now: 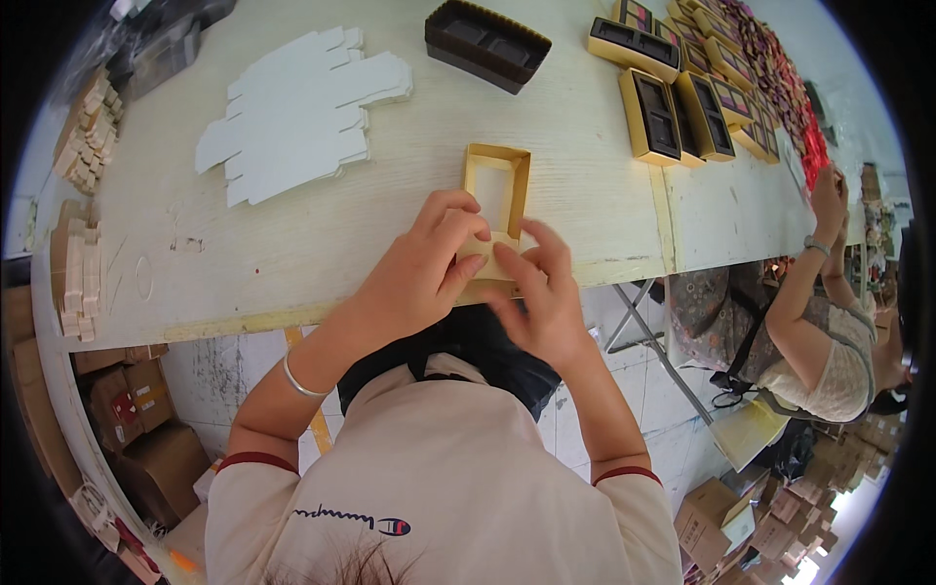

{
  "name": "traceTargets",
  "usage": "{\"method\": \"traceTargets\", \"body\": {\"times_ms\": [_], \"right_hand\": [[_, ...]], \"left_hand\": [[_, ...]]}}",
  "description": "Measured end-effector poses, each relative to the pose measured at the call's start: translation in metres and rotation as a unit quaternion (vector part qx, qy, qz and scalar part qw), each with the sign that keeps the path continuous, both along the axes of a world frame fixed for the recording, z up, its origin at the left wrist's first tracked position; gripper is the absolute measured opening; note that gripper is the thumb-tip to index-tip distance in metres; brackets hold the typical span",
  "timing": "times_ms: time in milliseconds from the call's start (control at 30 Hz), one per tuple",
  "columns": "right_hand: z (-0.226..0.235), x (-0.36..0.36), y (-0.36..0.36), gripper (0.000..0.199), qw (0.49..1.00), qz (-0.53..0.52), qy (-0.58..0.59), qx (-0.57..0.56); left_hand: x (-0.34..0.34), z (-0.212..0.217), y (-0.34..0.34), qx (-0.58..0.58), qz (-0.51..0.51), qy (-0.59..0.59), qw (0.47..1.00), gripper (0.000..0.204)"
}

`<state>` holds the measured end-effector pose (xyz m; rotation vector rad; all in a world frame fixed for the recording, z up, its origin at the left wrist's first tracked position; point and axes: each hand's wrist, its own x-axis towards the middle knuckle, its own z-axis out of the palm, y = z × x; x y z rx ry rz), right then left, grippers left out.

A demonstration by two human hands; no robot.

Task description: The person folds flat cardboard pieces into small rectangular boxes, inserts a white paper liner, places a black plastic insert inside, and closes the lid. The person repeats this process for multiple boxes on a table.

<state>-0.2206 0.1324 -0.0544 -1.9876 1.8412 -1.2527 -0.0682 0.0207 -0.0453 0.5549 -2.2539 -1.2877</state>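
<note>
pale, scuffed wooden worktable (322,244) fills the head view, its near edge bowed by the lens, with cartons on the floor below. both hands meet at that edge on a shallow gold cardboard box tray (495,200) that lies flat and open-topped: the left hand (429,258) pinches the near end flap from above, the right hand (541,292) presses the same flap with fingertips and thumb, so the two are close together and clamped on the card. to fold this well, i judge the flap wants pressing square along its crease, thumbs keeping the side walls upright so the corners tuck flush. the gold tray is empty, bare table showing through its window. further back sits a dark brown plastic insert tray (486,44), its compartments empty, beside a fanned stack of flat white die-cut card blanks (297,112). at the right, gold boxes with dark inserts (673,112) stand in rows (contents too small to tell), where another person's hand (829,200) reaches.
</note>
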Motion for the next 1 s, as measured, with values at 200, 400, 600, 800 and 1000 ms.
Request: {"method": "traceTargets", "body": {"times_ms": [200, 400, 600, 800, 1000], "right_hand": [[0.002, 0.007, -0.003, 0.029, 0.980, -0.027, 0.195, -0.012], [0.017, 0.005, -0.008, 0.015, 0.960, 0.019, 0.239, 0.143], [0.035, -0.011, -0.018, 0.008, 0.946, 0.094, 0.077, 0.300], [0.029, 0.011, 0.002, 0.030, 0.950, 0.144, -0.196, 0.195], [0.051, -0.038, -0.011, 0.025, 0.985, 0.095, 0.122, 0.070]], "left_hand": [[0.001, -0.007, 0.011, -0.147, 0.019, 0.004, 0.989, 0.016], [0.004, -0.002, 0.004, -0.223, -0.023, -0.086, 0.971, 0.012], [0.000, 0.014, -0.004, -0.162, -0.077, -0.148, 0.973, 0.002], [0.007, 0.029, -0.008, -0.318, -0.038, -0.131, 0.938, 0.017], [0.020, 0.013, -0.024, -0.285, -0.125, -0.141, 0.940, 0.016]]}}
